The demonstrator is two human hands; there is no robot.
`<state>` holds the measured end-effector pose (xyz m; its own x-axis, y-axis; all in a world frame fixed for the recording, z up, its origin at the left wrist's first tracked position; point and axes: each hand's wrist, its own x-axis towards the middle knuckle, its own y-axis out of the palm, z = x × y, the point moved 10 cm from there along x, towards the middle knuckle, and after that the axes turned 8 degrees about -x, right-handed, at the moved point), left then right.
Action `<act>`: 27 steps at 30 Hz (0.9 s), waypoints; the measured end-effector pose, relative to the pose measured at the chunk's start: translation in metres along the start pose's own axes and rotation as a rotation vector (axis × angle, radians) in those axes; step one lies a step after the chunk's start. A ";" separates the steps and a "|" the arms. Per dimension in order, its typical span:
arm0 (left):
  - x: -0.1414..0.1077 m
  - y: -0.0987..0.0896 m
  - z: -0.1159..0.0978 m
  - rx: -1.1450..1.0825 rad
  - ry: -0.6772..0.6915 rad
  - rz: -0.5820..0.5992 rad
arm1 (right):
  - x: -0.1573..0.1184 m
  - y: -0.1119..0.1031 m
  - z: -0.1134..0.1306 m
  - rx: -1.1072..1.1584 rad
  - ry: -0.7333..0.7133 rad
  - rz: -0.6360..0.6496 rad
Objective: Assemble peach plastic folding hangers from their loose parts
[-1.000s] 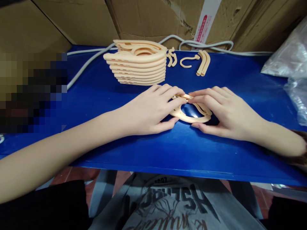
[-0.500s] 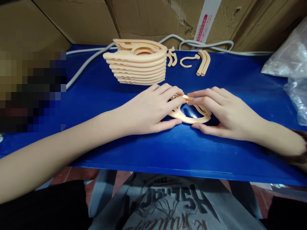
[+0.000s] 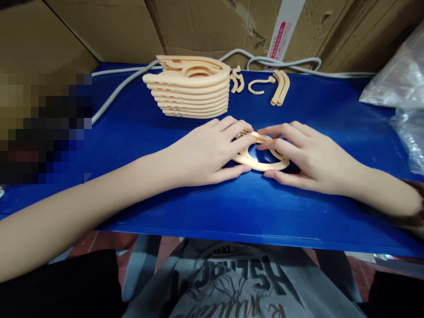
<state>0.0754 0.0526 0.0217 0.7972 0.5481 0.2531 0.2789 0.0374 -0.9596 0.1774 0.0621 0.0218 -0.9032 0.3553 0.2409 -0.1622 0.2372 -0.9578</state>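
Note:
A cream plastic folding hanger (image 3: 265,166), its loop showing an oval opening, lies on the blue tabletop in front of me. My left hand (image 3: 212,152) grips its left end, with fingers over the far edge and the thumb at the near edge. On its right side, my right hand (image 3: 303,154) has its fingertips at the far and inner edges; the thumb rests by the near rim. Part of the hanger is hidden under my fingers. Behind my left hand stands a neat stack of matching folded hangers (image 3: 195,95).
Small curved pieces (image 3: 237,79), a loose hook (image 3: 260,85) and two curved arms (image 3: 280,87) lie beyond my hands. A white cable (image 3: 122,90) runs along the back by cardboard boxes (image 3: 205,31). Clear plastic bags (image 3: 397,79) sit at the right. The blue table (image 3: 212,212) ends near my lap.
My right index and middle fingers have shifted slightly on the hanger, one now reaching further into its opening. My left hand keeps its hold.

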 end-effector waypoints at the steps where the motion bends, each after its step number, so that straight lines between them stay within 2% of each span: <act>1: 0.000 0.000 0.000 -0.002 0.001 -0.001 | 0.000 0.000 0.000 -0.003 -0.003 -0.003; 8: 0.000 0.001 0.001 0.001 -0.010 0.002 | -0.001 0.002 -0.002 -0.011 0.009 0.023; 27: 0.000 0.001 0.001 0.003 -0.005 0.000 | 0.001 -0.002 0.004 -0.031 -0.023 -0.009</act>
<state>0.0754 0.0532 0.0204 0.7943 0.5525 0.2527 0.2774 0.0403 -0.9599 0.1756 0.0588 0.0230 -0.9105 0.3325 0.2460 -0.1587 0.2686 -0.9501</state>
